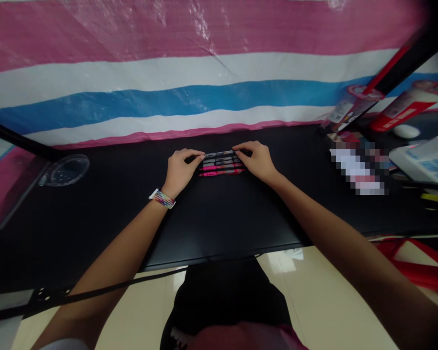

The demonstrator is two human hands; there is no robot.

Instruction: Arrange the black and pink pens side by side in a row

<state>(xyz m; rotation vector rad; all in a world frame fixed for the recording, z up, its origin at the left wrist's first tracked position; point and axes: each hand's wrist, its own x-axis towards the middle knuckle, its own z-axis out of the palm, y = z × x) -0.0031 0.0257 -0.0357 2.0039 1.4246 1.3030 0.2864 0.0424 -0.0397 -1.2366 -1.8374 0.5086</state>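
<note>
Several pens lie side by side on the black table (219, 218), near its middle. The farthest is a dark pen (219, 154); my left hand (180, 170) pinches its left end and my right hand (257, 159) pinches its right end. Just below it are grey and dark pens (221, 160), then a pink pen (222, 166). Nearest to me is a red and pink pen (222, 172). A patterned band (162, 198) is on my left wrist.
At the left stands a clear plastic container (65, 170). A cup (352, 107), a red and white canister (409, 104), a white round object (406, 131) and papers are at the right. A striped sheet (204, 99) hangs behind.
</note>
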